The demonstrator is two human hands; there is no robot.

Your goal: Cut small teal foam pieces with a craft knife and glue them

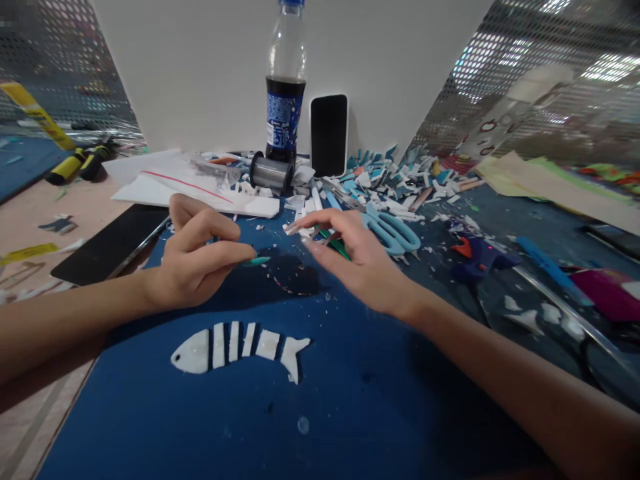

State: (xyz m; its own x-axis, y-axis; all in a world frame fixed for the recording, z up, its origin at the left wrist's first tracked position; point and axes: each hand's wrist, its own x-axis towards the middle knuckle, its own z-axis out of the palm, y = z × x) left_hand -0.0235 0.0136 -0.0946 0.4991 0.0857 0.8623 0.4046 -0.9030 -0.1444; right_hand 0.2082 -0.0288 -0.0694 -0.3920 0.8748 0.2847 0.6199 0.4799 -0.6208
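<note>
My left hand (200, 250) is closed, with thumb and fingers pinching a small teal pointed piece (259, 261) above the blue mat (350, 393). Opposite it, my right hand (357, 257) is curved low over the mat, fingers apart, among white scraps. Part of a green stick-like thing (334, 244) shows beneath its fingers; whether they touch it I cannot tell. Nearer to me lies a white fish cut into separate pieces: a head (193, 352) with a dark eye hole, several body strips (234, 341) and a tail (293, 357).
Behind my hands stand a cola bottle (285, 100), a wire spool (271, 173) and a phone (329, 135) before a white board. Blue-handled scissors (393, 232) lie by a scrap heap (385, 180). A glue gun (483, 259) is at right, a dark phone (113, 243) at left.
</note>
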